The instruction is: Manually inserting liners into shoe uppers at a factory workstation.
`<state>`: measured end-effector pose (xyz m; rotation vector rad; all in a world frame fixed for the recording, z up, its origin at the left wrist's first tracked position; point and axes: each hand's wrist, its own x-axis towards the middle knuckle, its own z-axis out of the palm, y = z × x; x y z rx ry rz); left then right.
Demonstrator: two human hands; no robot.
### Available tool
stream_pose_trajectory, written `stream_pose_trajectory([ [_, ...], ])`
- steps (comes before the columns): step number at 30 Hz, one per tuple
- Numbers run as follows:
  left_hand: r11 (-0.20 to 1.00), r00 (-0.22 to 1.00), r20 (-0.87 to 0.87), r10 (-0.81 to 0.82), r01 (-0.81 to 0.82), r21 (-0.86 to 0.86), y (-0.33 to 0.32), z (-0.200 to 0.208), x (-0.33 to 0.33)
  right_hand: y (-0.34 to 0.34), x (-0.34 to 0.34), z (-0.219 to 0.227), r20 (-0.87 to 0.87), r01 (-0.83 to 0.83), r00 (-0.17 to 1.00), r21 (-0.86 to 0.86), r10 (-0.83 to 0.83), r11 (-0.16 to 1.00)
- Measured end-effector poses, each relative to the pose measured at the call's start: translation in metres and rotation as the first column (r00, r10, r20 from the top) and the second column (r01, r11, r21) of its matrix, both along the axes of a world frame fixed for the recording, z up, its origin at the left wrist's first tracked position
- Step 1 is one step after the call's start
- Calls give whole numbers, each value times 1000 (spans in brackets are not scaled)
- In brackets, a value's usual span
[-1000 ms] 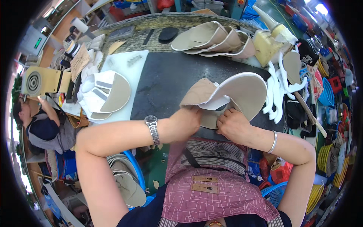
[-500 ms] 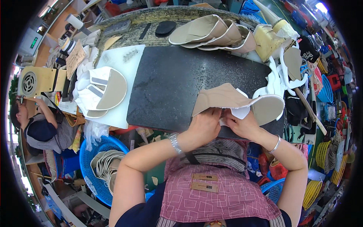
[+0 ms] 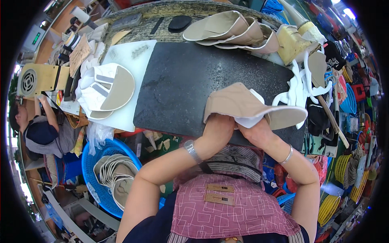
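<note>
A beige shoe upper (image 3: pixel 235 102) with white lining is raised over the near right part of a black work mat (image 3: pixel 182 81). My left hand (image 3: pixel 219 128) grips its near edge from below, and the fingers disappear inside it. Close beside it, my right hand (image 3: pixel 259 130) holds the same upper near the white lining, its fingertips also tucked out of sight. The upper's rounded, white-edged end (image 3: pixel 288 116) points right. To the left, white-lined beige uppers (image 3: pixel 106 90) rest on a white board (image 3: pixel 142 60).
Several beige uppers (image 3: pixel 227 30) lie overlapped at the back, beside a yellowish block (image 3: pixel 295 43). White curved strips (image 3: pixel 304 83) hang at the right. A blue basket (image 3: pixel 90 170) of stacked beige pieces stands lower left. Another person (image 3: pixel 44 129) sits far left by a cream-coloured machine (image 3: pixel 40 80).
My fingers have gone deeper under the upper, and the visible white piece between them is now covered. The upper has tilted slightly. The whole view has shifted a little.
</note>
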<state>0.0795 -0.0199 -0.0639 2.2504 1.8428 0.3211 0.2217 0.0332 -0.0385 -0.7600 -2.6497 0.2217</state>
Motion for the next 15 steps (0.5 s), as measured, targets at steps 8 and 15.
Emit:
stream_pose_trajectory([
  [8, 858, 874, -104, -474, 485, 171, -8, 14, -51, 26, 34, 35, 234, -142, 943, -365, 238, 920],
  [15, 880, 818, -353, -453, 474, -30, -12, 38, -72, 5, 36, 15, 340, -206, 906, -171, 254, 964],
])
